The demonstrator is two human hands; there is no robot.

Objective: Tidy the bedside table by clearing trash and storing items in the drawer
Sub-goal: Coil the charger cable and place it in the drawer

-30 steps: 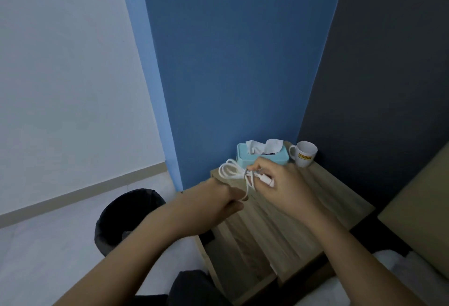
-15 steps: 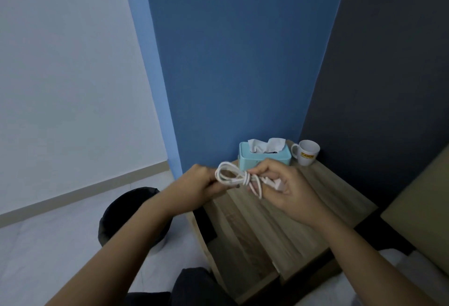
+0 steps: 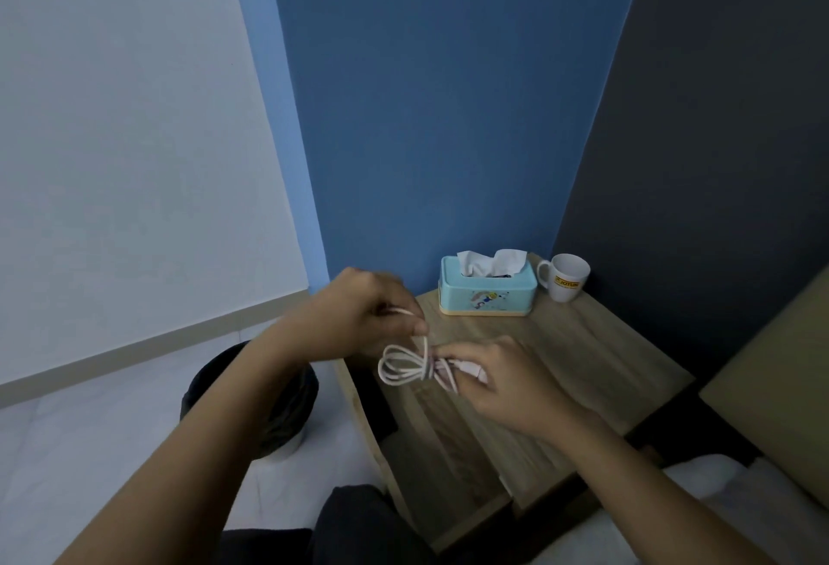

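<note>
Cable point(image 3: 406, 366) coiled, held above desk point(image 3: 560, 362) front-left edge | right hand point(image 3: 502, 380) pinched on bundle and plug end | left hand point(image 3: 359, 322) pinched on free strand | judged light, limp, springy: best gripped across wrapped middle.

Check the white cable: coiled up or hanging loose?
Coiled. The white cable is gathered into loops above the bedside table, pinched by the right hand while the left hand pulls one strand.
</note>
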